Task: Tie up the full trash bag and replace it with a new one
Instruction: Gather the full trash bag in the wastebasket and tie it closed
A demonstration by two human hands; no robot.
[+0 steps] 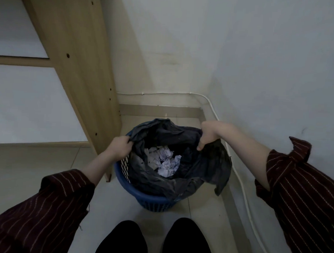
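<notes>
A black trash bag (200, 166) sits in a blue lattice-sided bin (149, 199) on the floor in a room corner. Crumpled white paper (165, 161) fills the bag's bottom. My left hand (119, 146) is closed on the bag's left rim, just above the bin's edge. On the far right side, my right hand (210, 134) grips the bag's rim and holds it lifted off the bin. The bag's mouth is wide between both hands, and its right edge droops outside the bin.
A wooden furniture side panel (77, 65) stands close to the bin's left. White walls meet behind and to the right, with a white cable (242, 179) along the baseboard. My two dark shoes (153, 240) stand on the tiled floor in front of the bin.
</notes>
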